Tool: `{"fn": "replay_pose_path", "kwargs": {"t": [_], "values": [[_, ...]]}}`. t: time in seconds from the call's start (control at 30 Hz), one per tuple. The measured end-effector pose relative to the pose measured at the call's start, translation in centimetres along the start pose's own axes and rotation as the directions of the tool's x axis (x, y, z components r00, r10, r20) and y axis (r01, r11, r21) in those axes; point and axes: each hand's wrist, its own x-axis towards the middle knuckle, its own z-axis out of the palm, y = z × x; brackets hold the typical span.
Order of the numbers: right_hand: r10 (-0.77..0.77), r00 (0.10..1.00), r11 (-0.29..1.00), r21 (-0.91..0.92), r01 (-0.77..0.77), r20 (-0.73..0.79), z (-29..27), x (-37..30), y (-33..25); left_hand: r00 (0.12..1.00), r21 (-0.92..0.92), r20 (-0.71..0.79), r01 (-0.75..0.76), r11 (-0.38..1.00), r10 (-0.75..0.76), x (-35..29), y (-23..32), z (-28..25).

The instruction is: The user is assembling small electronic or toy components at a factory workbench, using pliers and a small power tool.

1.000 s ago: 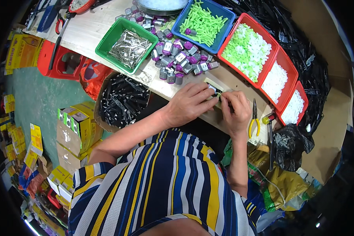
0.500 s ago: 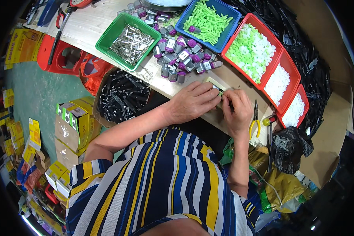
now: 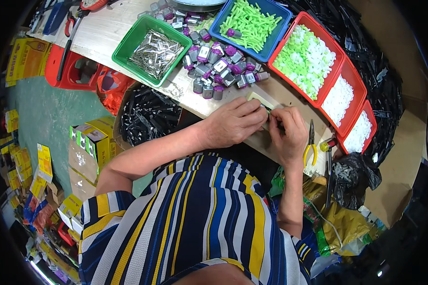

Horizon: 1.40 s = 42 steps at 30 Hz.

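Note:
My left hand [image 3: 236, 121] is closed, its fingers bent and pressed together at the bench edge. Facing it from the right, my right hand [image 3: 290, 135] is pinched with thumb and fingertips. The two sets of fingertips almost meet over a small part, with a bit of green showing between them; fingers cover most of it. Just beyond the fingertips lies a cream-coloured block [image 3: 262, 99]. Farther off is a pile of grey and purple small plastic casings [image 3: 221, 66]. Yellow-handled pliers [image 3: 310, 151] lie right of my right hand.
A green tray [image 3: 130, 40] holds metal pieces; a blue tray [image 3: 238, 47] holds green strips. Red trays [image 3: 338, 54] with green and white bits curve along the right. A hammer-like tool [image 3: 328, 166] and a black bag [image 3: 364, 187] sit near the pliers. Black parts [image 3: 150, 114] fill a carton at left.
Both hands stay together at nearly the same spot, with only slight finger movement. The whole view has shifted a little.

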Motion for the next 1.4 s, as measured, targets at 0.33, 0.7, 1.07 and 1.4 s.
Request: {"fn": "replay_pose_path", "kwargs": {"t": [0.33,0.7,1.07,1.4], "values": [[0.126,0.992,0.973,0.196,-0.125,0.009,-0.4,0.1,0.4,0.996,0.065,0.035,-0.086,0.994,0.084,0.3,-0.3,0.4],[0.225,0.962,0.953,-0.168,-0.251,-0.157,-9.3,2.6,5.5,0.997,-0.119,0.010,0.077,0.990,-0.077,0.5,0.1,-0.6],[0.367,0.923,0.838,-0.471,-0.274,0.116,-8.4,4.9,9.7,0.829,0.178,-0.236,0.549,0.817,-0.506,-1.1,-6.2,-12.7],[0.166,0.966,0.768,-0.641,-0.001,0.197,-8.5,5.0,10.7,0.746,0.351,0.011,0.621,0.701,-0.666,-3.0,-10.0,-13.1]]}}
